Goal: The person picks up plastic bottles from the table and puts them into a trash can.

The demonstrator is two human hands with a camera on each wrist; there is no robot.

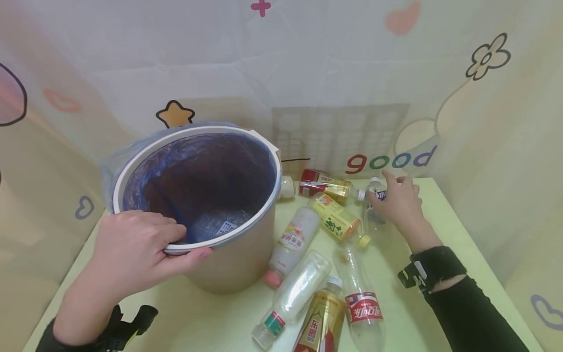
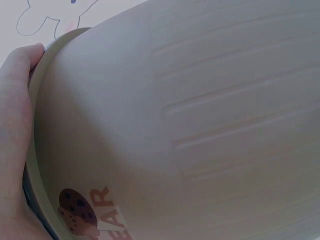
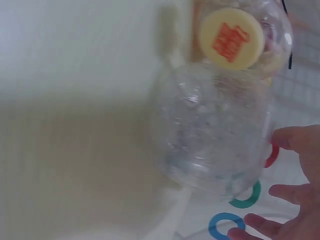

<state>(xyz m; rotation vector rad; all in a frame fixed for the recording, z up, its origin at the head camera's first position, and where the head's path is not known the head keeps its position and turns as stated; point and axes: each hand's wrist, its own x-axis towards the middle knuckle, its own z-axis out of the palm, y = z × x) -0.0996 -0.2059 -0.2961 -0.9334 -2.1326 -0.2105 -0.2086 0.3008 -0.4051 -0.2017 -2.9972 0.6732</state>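
A beige bin (image 1: pixel 237 266) lined with a blue plastic bag (image 1: pixel 202 146) stands at the left of the table in the head view. Its near rim is gripped by my left hand (image 1: pixel 136 249), fingers over the inside and thumb along the outside. At the far right, my right hand (image 1: pixel 400 203) reaches over a clear plastic bottle (image 1: pixel 374 222) with a white cap, thumb and fingers spread. In the right wrist view the thumb tip is right at the side of that bottle (image 3: pixel 215 135). The bin wall (image 2: pixel 115 115) fills most of the left wrist view.
Between bin and right arm lie a red-and-gold bottle (image 1: pixel 325 186), yellow-labelled bottle (image 1: pixel 336 215), white bottle (image 1: pixel 293 239), green-labelled clear bottle (image 1: pixel 303 283), gold bottle (image 1: pixel 321 318) and red-labelled cola bottle (image 1: pixel 364 310). A printed curtain (image 1: pixel 325 78) hangs behind the table.
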